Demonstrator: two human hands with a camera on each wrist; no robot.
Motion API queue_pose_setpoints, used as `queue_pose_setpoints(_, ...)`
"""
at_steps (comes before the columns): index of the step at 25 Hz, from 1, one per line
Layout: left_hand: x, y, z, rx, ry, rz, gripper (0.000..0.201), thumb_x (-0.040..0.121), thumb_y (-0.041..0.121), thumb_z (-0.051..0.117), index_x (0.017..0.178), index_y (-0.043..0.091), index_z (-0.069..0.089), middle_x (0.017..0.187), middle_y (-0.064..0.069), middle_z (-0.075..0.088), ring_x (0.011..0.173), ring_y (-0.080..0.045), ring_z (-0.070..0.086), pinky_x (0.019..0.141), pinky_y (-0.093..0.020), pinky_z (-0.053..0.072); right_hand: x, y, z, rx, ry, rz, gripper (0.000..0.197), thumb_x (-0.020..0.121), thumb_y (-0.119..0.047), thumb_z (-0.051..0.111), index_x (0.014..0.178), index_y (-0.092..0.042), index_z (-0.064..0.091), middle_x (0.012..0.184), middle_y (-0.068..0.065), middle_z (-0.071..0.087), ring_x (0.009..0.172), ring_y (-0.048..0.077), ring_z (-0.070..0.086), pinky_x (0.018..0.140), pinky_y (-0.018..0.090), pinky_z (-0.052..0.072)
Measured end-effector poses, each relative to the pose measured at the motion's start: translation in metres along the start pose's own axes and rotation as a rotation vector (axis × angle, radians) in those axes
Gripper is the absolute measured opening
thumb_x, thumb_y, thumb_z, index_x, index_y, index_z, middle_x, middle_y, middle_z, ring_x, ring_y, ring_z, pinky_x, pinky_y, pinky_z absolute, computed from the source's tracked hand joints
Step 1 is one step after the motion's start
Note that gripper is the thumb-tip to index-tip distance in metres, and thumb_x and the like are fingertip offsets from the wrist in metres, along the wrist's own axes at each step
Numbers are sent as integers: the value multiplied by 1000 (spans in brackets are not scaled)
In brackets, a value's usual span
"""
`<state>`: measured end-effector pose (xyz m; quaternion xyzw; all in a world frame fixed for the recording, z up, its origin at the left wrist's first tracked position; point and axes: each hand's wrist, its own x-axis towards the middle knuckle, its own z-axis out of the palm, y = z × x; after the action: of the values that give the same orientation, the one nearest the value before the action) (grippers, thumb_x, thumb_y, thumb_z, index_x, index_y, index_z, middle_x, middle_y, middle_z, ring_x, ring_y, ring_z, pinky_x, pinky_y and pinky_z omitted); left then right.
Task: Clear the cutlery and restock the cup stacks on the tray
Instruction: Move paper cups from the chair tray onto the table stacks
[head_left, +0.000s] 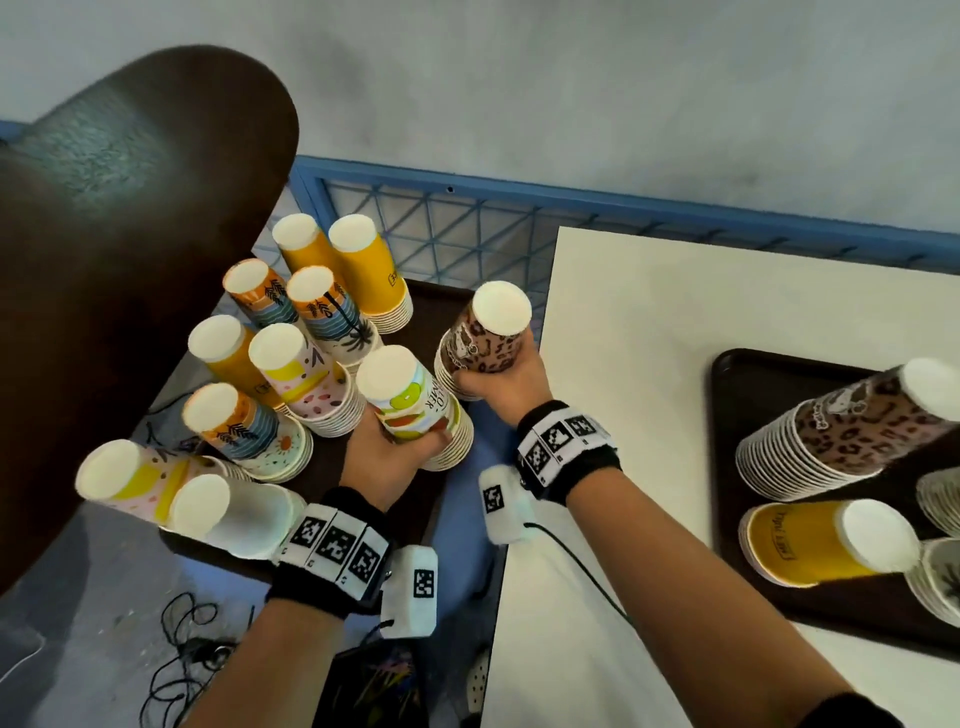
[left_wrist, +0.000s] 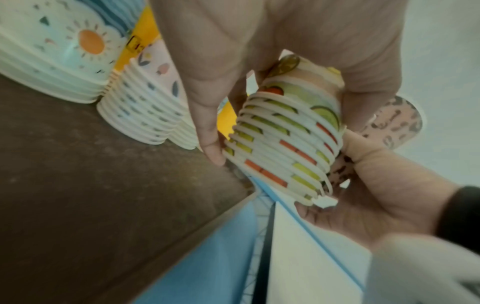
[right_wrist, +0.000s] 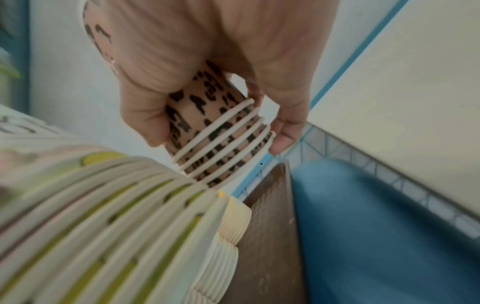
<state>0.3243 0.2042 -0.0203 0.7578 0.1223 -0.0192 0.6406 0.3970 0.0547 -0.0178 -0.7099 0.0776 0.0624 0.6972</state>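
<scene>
Left hand (head_left: 387, 457) gripped fruit cup stack (head_left: 415, 410), right hand (head_left: 501, 382) w/ fingers curled round leopard stack (head_left: 480, 340); best lifted straight, rims level, toward worktop tray (head_left: 727, 467).

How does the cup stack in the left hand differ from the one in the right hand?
The fruit-print stack in the left hand shows green, yellow and orange fruit on white; the leopard-print stack in the right hand is brown with dark spots. The wrist views show more rims on the fruit-print stack than on the leopard-print stack. The fruit-print stack sits nearer the person. Both are upside-down paper cups, gripped round the side, above the dark tray.
</scene>
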Motion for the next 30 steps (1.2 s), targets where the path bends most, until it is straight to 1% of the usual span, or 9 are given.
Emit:
queue_pose_setpoints(6,-66,53,44,-97,-209,103,59,51,15,78,107,14,60,89,16,74,90,5,67,73,-8,51,-97,-27,-91,46,128,-199,85,39,-29,84,117,-16,52,119,16,60,113,25,58,101,45,46)
queue_pose_setpoints(9,-97,81,94,-140,-294,136,64,45,28,77,106,17,61,93,17,74,92,-1,68,77,-12,53,-140,-51,-153,-16,233,-299,78,41,-36,79,112,-26,49,119,12,58,112,18,57,101,35,46)
queue_pose_setpoints(13,-132,118,171,-125,-341,166,60,44,32,76,101,20,64,88,17,74,87,-1,68,82,-20,53,-174,-75,-238,-49,329,-366,85,44,-34,81,119,-11,50,120,9,59,114,18,57,102,37,46)
queue_pose_setpoints(15,-148,134,210,-125,-346,174,65,45,28,78,107,14,62,92,13,73,86,1,68,81,-21,52,-184,-84,-280,2,360,-334,79,45,-23,84,116,-14,48,118,9,59,112,18,57,99,34,47)
queue_pose_setpoints(18,-161,153,255,-156,-316,138,60,51,21,82,108,19,61,105,0,69,97,-16,66,90,-40,52,-187,-94,-331,54,387,-311,77,55,0,83,120,-14,44,113,2,58,107,14,57,88,13,47)
queue_pose_setpoints(20,-162,162,272,-164,-270,118,48,62,10,81,103,25,60,107,-1,68,101,-22,64,95,-49,50,-180,-97,-351,41,402,-306,76,58,1,82,121,-14,43,110,-1,57,104,11,55,83,9,45)
queue_pose_setpoints(22,-159,170,284,-174,-199,117,47,67,8,79,107,22,60,110,-4,67,104,-24,63,95,-52,49,-167,-99,-368,15,391,-297,76,59,-1,82,122,-16,42,112,-1,56,105,12,54,90,19,44)
queue_pose_setpoints(26,-150,181,276,-254,-71,115,48,71,5,75,113,17,56,118,-8,64,109,-26,61,92,-47,51,-144,-101,-363,-54,299,-251,75,61,-3,81,124,-15,41,113,-1,55,107,14,53,93,28,42)
queue_pose_setpoints(30,-134,187,252,-318,-31,116,38,77,1,68,104,24,55,111,-5,64,97,-21,63,76,-39,57,-115,-77,-339,-285,152,-120,79,59,-15,82,127,-19,42,121,3,57,114,20,53,98,36,46)
